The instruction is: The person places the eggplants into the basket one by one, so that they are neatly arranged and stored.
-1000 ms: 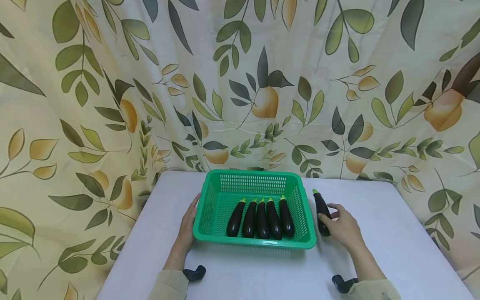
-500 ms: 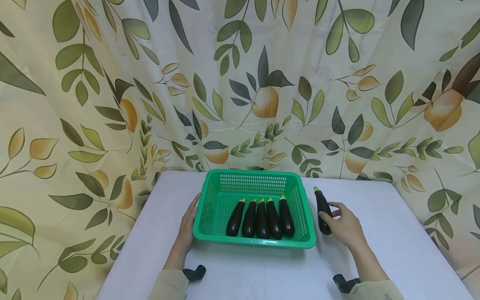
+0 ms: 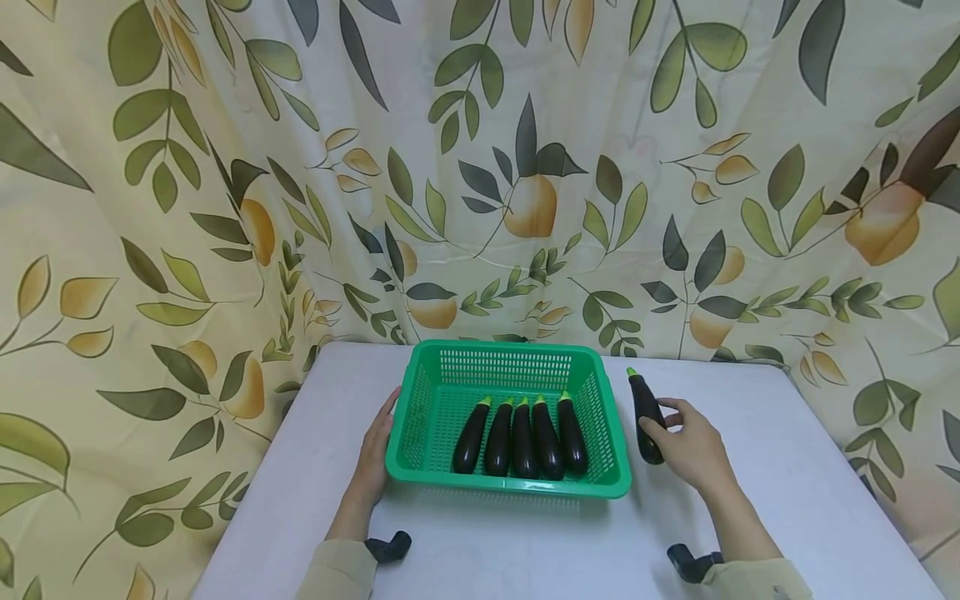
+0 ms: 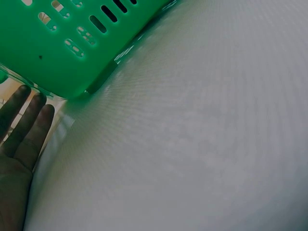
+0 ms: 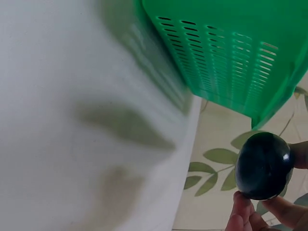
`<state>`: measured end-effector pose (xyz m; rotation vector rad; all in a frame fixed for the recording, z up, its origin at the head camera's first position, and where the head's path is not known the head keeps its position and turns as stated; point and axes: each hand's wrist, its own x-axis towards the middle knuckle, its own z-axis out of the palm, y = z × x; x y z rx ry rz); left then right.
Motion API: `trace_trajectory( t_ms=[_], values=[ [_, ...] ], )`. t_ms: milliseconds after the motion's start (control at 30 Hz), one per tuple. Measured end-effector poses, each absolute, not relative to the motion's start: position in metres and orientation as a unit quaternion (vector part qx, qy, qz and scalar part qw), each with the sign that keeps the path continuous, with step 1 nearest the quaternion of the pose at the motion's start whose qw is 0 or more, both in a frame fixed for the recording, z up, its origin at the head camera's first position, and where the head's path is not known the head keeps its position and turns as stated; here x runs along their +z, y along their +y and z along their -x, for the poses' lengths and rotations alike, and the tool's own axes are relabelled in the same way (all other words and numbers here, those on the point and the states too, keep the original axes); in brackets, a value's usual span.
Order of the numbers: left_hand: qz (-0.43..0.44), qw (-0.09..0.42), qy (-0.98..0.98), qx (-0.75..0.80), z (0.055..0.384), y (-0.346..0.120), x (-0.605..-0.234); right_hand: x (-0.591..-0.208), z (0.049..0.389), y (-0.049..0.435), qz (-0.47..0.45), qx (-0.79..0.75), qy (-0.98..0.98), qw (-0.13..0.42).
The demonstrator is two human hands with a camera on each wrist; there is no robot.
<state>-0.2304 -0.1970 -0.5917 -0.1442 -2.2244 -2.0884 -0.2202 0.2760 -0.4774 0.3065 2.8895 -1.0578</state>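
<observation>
A dark purple eggplant with a green stem end is pinched between the thumb and fingers of my right hand, just right of the basket. In the right wrist view the round bottom of this eggplant faces the camera, and its shadow falls on the table. My left hand rests against the left side of the green plastic basket, fingers straight. In the left wrist view those fingers reach up at the basket wall. Several eggplants lie side by side inside the basket, stems pointing away.
A white-covered table carries the basket near its back edge. Behind it hangs a curtain printed with leaves and fruit. Black camera mounts sit at both wrists.
My right hand has raised the eggplant slightly, and it has shifted a little up and to the right in the head view. The left hand and the basket have stayed put.
</observation>
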Motion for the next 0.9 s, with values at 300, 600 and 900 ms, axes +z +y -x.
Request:
trace_trajectory(
  t_ms=[300,600,900],
  values=[
    [0.046,0.044,-0.727,-0.684,0.231,-0.198,-0.594,-0.465,0.220,0.272,-0.084,-0.345,0.935,0.011],
    [0.046,0.045,-0.727,-0.684,0.233,-0.199,-0.597,-0.451,0.220,0.263,-0.073,-0.349,0.934,0.006],
    [0.045,0.041,-0.727,-0.683,0.234,-0.200,-0.600,-0.445,0.222,0.248,-0.054,-0.353,0.934,-0.010]
  ],
)
